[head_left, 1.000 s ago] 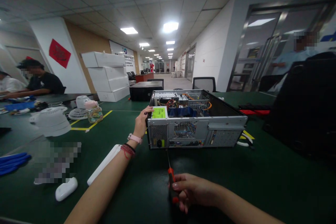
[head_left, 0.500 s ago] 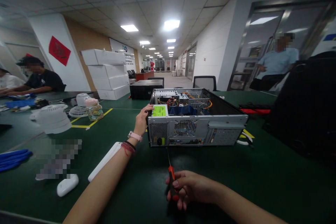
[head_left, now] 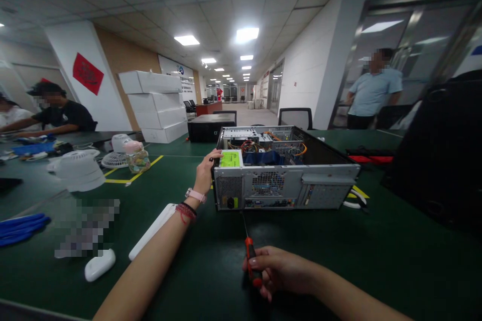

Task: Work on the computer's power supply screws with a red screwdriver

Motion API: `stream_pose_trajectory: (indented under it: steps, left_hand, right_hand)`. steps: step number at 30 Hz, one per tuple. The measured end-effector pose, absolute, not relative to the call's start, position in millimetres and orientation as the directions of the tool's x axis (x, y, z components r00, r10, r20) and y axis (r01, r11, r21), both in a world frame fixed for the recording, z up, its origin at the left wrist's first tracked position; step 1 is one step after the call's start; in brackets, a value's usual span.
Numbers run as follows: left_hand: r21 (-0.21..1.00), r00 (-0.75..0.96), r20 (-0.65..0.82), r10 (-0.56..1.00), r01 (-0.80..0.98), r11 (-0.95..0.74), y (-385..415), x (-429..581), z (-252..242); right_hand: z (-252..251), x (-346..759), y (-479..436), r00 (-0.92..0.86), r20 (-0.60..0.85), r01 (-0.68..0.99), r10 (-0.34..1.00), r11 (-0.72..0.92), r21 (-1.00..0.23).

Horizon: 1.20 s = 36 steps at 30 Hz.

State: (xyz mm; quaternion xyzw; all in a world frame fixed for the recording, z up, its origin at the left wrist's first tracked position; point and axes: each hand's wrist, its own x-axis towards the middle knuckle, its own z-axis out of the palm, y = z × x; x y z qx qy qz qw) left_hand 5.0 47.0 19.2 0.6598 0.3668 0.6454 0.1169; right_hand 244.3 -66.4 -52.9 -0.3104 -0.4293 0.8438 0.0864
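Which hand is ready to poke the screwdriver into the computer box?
Probably the right hand: it grips the red-handled screwdriver, tip toward the grey metal computer case. The left hand holds its corner.

Readable text: none legible in full. Entries:

- Green label (head_left: 230, 159), on PSU top inside open PC case (head_left: 282, 180), near-left corner: dark print, too small to read.
- Yellow-green sticker (head_left: 234, 202), rear panel of case, by power socket: illegible.
- Red diamond paper (head_left: 88, 73), on white pillar, left: dark character, blurred.
- White wall board (head_left: 176, 72), behind stacked boxes: round blue logo plus text lines, too far to read.
- Black box (head_left: 207, 130), on surface behind case: white mark on front, approx. "C", rest hidden.
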Motion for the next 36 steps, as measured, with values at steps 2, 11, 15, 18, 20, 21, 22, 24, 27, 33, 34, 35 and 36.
stream_pose_trajectory:
  steps: [2, 11, 15, 18, 20, 21, 22, 24, 27, 33, 34, 35, 36]
  left_hand:
    - [0.627, -0.101, 0.766, 0.635, 0.333, -0.704, 47.1, 4.6, 18.8]
    - [0.623, -0.098, 0.766, 0.636, 0.359, -0.695, 47.1, 4.1, 18.7]
    - [0.620, -0.101, 0.770, 0.630, 0.352, -0.701, 46.1, 5.0, 19.7]
    - [0.627, -0.108, 0.764, 0.636, 0.357, -0.692, 45.5, 5.9, 20.3]
    - [0.631, -0.110, 0.761, 0.639, 0.352, -0.691, 45.8, 6.0, 20.1]
    - [0.629, -0.108, 0.763, 0.637, 0.347, -0.696, 46.1, 5.9, 19.8]
    - [0.626, -0.103, 0.766, 0.634, 0.341, -0.701, 46.6, 5.6, 19.4]
    - [0.622, -0.097, 0.770, 0.630, 0.334, -0.708, 47.7, 5.0, 18.4]
    - [0.621, -0.099, 0.772, 0.628, 0.334, -0.710, 48.7, 4.3, 17.6]
    - [0.613, -0.100, 0.777, 0.622, 0.345, -0.710, 48.0, 4.9, 18.4]
    - [0.613, -0.100, 0.776, 0.622, 0.351, -0.708, 47.9, 5.0, 18.5]
    - [0.613, -0.100, 0.776, 0.623, 0.356, -0.706, 47.8, 5.1, 18.6]
    - [0.614, -0.100, 0.775, 0.625, 0.360, -0.703, 47.7, 5.2, 18.6]
  right_hand:
    - [-53.9, 244.4, -66.5, -0.794, -0.445, 0.121, 0.414, -0.609, -0.784]
    - [-50.8, 244.9, -64.6, -0.852, -0.393, 0.123, 0.346, -0.597, -0.793]
    - [-52.0, 246.1, -64.2, -0.866, -0.380, 0.112, 0.326, -0.614, -0.782]
    - [-52.3, 246.2, -64.1, -0.883, -0.364, 0.105, 0.298, -0.629, -0.770]
    - [-52.2, 245.8, -63.7, -0.887, -0.363, 0.109, 0.285, -0.634, -0.765]
    - [-52.0, 245.7, -63.5, -0.887, -0.366, 0.114, 0.283, -0.633, -0.766]
    - [-51.9, 245.7, -63.2, -0.885, -0.371, 0.121, 0.282, -0.629, -0.768]
    - [-51.5, 245.9, -62.6, -0.878, -0.381, 0.129, 0.290, -0.624, -0.771]
    - [-51.2, 246.9, -62.0, -0.870, -0.391, 0.130, 0.301, -0.624, -0.771]
    - [-51.7, 246.9, -63.0, -0.849, -0.405, 0.116, 0.339, -0.629, -0.768]
    - [-51.7, 246.6, -63.4, -0.844, -0.407, 0.111, 0.350, -0.628, -0.770]
    - [-51.8, 246.4, -63.8, -0.839, -0.409, 0.108, 0.360, -0.626, -0.773]
    - [-52.0, 246.2, -64.1, -0.833, -0.412, 0.109, 0.368, -0.623, -0.775]
